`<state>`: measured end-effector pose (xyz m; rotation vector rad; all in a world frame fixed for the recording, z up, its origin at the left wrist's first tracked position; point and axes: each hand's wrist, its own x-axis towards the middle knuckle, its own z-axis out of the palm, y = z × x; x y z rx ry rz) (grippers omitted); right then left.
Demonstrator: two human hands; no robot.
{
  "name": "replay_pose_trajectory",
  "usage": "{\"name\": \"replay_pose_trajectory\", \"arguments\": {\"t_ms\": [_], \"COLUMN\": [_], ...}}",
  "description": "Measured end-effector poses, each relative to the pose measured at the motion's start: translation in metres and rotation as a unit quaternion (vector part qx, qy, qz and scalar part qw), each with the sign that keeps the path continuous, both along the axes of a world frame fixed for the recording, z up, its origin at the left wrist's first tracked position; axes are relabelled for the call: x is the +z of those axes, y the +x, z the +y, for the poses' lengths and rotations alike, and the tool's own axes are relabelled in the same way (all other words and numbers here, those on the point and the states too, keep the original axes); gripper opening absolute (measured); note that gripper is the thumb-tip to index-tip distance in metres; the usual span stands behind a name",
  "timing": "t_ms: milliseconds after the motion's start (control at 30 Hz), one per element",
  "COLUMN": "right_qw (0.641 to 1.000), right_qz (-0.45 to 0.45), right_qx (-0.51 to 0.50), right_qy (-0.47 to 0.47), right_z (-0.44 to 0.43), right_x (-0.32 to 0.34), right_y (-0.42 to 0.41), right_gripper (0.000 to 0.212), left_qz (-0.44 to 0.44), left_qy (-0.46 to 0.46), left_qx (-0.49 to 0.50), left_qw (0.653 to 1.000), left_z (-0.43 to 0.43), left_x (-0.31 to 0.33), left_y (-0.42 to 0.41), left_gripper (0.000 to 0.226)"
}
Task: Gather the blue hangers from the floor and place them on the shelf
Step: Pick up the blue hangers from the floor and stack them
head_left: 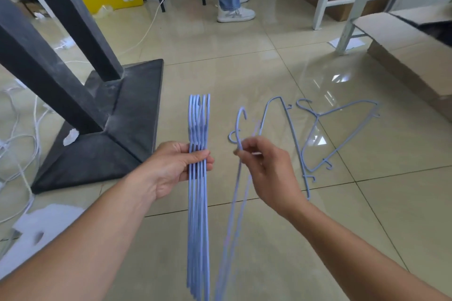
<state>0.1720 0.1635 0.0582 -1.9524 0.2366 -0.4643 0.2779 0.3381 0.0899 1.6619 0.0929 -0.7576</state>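
The left hand (176,166) grips a bunch of thin blue wire hangers (198,193) held edge-on. Beside it, the right hand (266,173) pinches one more thin blue hanger (238,144) near its hook. Farther off, two blue hangers (315,134) lie flat on the shiny beige tile floor (232,75). A black metal stand base (117,134) sits to the left.

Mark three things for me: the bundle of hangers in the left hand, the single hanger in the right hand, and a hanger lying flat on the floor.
bundle of hangers (198,193), head view, on the rods just below the grip.
single hanger (239,127), head view, on its hook neck.
floor hanger (347,108), head view, on its upper arm.
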Motion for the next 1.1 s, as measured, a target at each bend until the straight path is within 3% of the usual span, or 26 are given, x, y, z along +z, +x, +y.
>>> {"name": "replay_pose_trajectory", "arguments": {"t_ms": [100, 300, 433, 500, 633, 833, 1100], "right_qw": [0.999, 0.997, 0.996, 0.994, 0.988, 0.985, 0.981], "right_qz": [0.006, 0.013, 0.016, 0.021, 0.041, 0.096, 0.059], "right_qx": [0.002, -0.035, -0.02, -0.003, 0.024, 0.074, 0.086], "right_qy": [0.049, 0.073, 0.086, 0.105, 0.145, 0.122, 0.164], "right_z": [0.004, -0.007, -0.023, -0.03, -0.047, -0.057, -0.072], "right_x": [0.013, 0.016, 0.018, 0.023, 0.044, 0.074, 0.049], "right_y": [0.02, 0.038, 0.037, 0.037, 0.045, 0.049, 0.067], "right_gripper": [0.002, 0.012, 0.006, 0.015, 0.018, 0.02, 0.014], "left_qz": [-0.006, -0.008, -0.004, -0.007, 0.017, 0.058, 0.118], "left_qy": [0.001, -0.025, -0.025, -0.027, -0.037, -0.027, -0.048], "left_qx": [-0.027, -0.055, -0.077, -0.092, -0.126, -0.183, -0.206], "left_qw": [1.0, 0.998, 0.997, 0.995, 0.991, 0.981, 0.97], "left_z": [-0.016, -0.046, -0.062, -0.07, -0.084, -0.091, -0.104], "left_x": [0.0, 0.005, 0.003, 0.005, 0.014, 0.038, 0.022], "left_y": [-0.011, -0.012, -0.004, 0.001, 0.016, 0.021, 0.04], "left_gripper": [0.014, 0.012, 0.014, 0.015, 0.019, 0.011, 0.016]}}
